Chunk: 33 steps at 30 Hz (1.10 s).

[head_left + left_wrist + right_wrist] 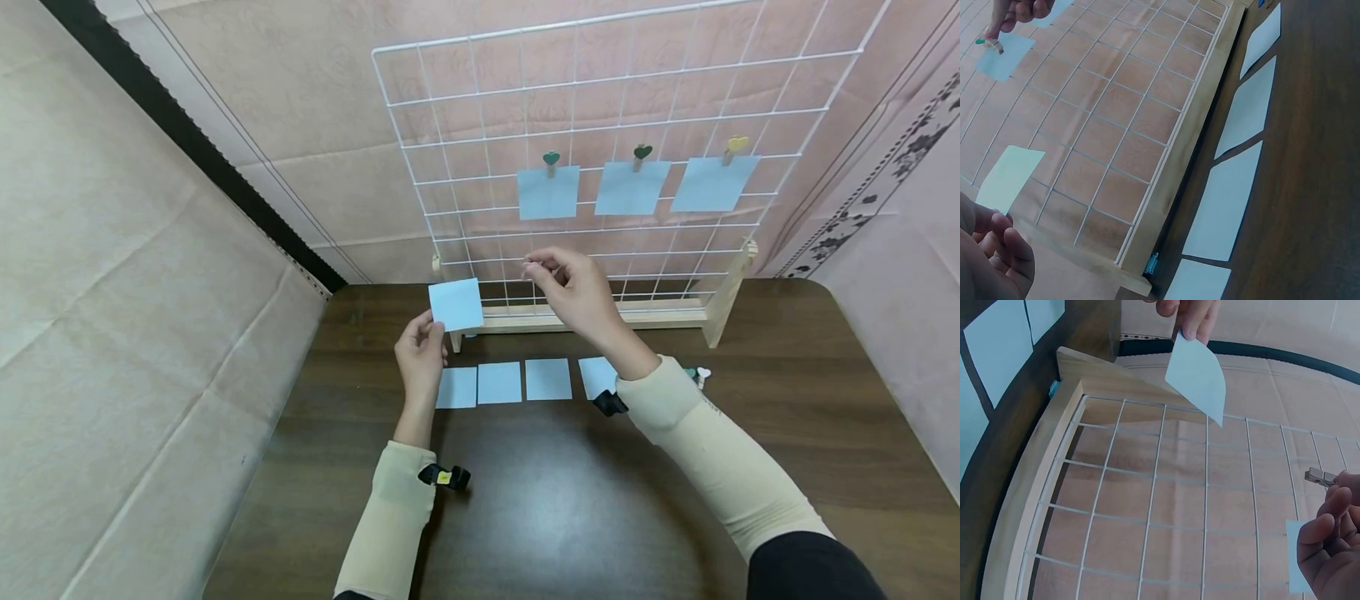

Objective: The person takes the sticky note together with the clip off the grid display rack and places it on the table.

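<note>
My left hand (420, 354) pinches a light blue paper square (456, 305) by its lower corner, in front of the lower left of the white wire grid (480, 183). To its right, my right hand (576, 292) holds a small wooden clothespin (1319, 477) between thumb and fingers, in front of the wires. Three blue squares hang on the grid: one under a green heart clothespin (551, 160), one under a dark green heart clothespin (642, 153), and one under a yellow heart clothespin (736, 147).
Several blue paper squares (548, 380) lie in a row on the brown table (525, 500). A wooden stand (720, 304) holds the grid upright. More small clothespins (701, 375) lie beyond the right forearm. A small blue clip (1151, 262) sits by the stand's base.
</note>
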### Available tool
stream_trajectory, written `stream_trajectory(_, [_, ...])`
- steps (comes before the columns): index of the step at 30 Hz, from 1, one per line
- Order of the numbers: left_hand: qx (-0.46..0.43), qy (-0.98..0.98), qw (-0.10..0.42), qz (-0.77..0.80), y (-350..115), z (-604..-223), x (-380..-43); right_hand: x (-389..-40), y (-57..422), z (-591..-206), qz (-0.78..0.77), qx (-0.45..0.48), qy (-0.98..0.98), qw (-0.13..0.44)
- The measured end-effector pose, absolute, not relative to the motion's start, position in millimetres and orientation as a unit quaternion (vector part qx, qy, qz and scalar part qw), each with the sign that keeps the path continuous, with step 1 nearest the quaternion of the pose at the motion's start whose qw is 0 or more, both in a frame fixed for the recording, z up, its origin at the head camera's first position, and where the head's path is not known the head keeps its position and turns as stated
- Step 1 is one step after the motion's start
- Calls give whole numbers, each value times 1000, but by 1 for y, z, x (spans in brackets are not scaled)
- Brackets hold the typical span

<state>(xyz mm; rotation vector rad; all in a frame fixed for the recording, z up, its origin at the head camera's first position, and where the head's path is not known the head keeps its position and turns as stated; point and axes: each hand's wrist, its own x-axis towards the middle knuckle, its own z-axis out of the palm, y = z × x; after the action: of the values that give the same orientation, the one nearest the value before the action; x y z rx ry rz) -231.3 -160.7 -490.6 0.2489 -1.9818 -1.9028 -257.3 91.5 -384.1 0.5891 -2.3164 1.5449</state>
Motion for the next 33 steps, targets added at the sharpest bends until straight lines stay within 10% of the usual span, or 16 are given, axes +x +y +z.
stream_trajectory(33, [128, -701, 162, -682, -168, -512, -201, -214, 171, -440, 537, 78, -825, 155])
